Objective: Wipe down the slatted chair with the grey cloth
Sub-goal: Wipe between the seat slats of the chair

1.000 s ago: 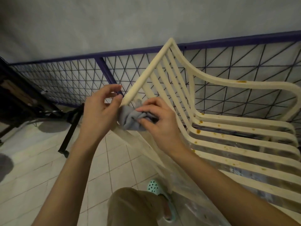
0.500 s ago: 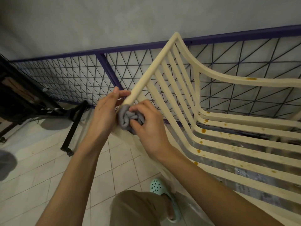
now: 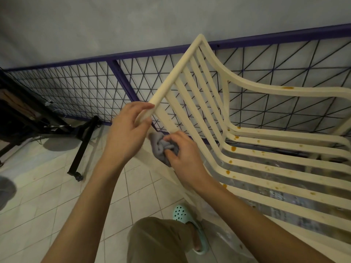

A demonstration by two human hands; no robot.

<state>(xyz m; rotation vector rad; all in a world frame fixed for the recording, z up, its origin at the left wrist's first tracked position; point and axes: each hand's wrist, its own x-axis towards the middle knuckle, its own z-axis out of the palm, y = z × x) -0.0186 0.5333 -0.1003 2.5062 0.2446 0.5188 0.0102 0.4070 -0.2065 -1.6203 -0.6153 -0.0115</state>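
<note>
1. Cloth [image 3: 161, 149]: grey, bunched, pinched in the curled fingers of the right hand [image 3: 185, 158] and pressed to the chair [image 3: 209, 103] frame below the rail [image 3: 176, 73] end.
2. Left hand [image 3: 127, 133] curls round that rail end, thumb on top.
3. Chair cream; orange-brown spots [image 3: 233, 148] on the seat slats.
4. Mesh fence [image 3: 76, 88] behind; tiled floor [image 3: 47, 196] below.

The pale tiled floor [image 3: 47, 196] carries the cream slatted chair [image 3: 179, 67]. Left of the chair stands a black wheeled stand leg [image 3: 83, 145]. Just in front of the chair is a foot in a mint clog [image 3: 180, 213]. Beneath the chair lies what looks like clear plastic sheeting [image 3: 224, 238].
</note>
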